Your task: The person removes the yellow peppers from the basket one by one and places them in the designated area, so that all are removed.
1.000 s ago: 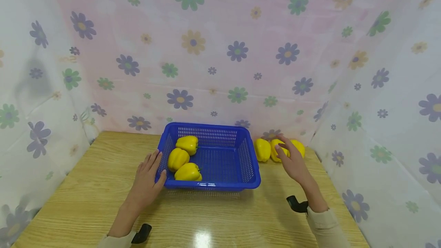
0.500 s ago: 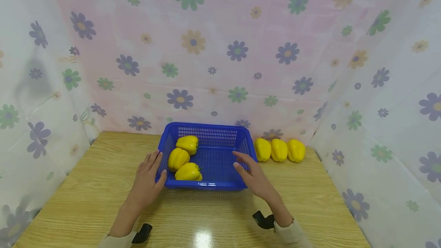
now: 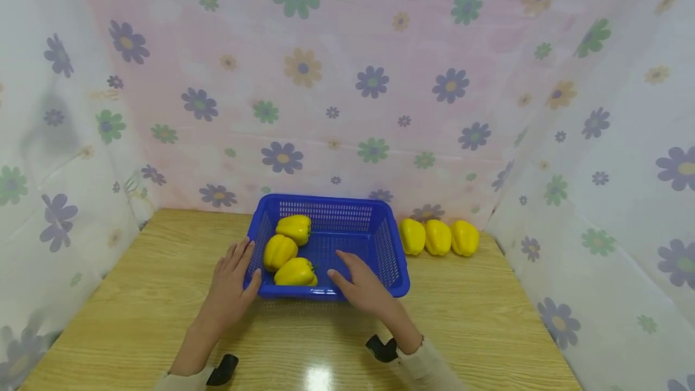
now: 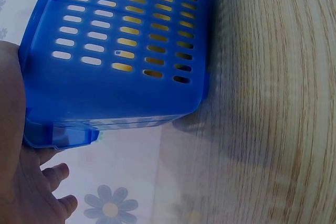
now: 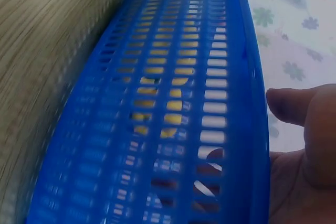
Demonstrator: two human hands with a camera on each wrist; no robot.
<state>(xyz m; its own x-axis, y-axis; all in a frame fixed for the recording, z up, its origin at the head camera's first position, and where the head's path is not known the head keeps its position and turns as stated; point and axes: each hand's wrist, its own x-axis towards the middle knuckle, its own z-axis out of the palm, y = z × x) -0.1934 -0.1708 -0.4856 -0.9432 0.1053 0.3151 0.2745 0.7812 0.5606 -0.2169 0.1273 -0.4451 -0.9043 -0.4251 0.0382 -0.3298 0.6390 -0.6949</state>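
Note:
A blue plastic basket (image 3: 404, 282) with slotted walls sits on the table. Three yellow bell peppers (image 3: 295, 271) lie along its left side, partly visible through the slots in both wrist views. My left hand (image 3: 230, 285) rests on the basket's left rim near the front corner, fingers extended along it and thumb by the front edge. Over the front of the basket is my right hand (image 3: 364, 288), thumb and index finger spread apart with nothing between them. In the right wrist view, its thumb (image 5: 291, 106) shows just beyond the basket's upper rim.
Three more yellow bell peppers (image 3: 438, 237) stand in a row on the wooden table (image 3: 478, 318), right of the basket near the back. A flowered cloth (image 3: 336, 77) hangs behind the table and along both sides.
My right hand has moved left from over the row of bell peppers to above the basket's front, holding nothing. The left hand, basket and peppers stay in place.

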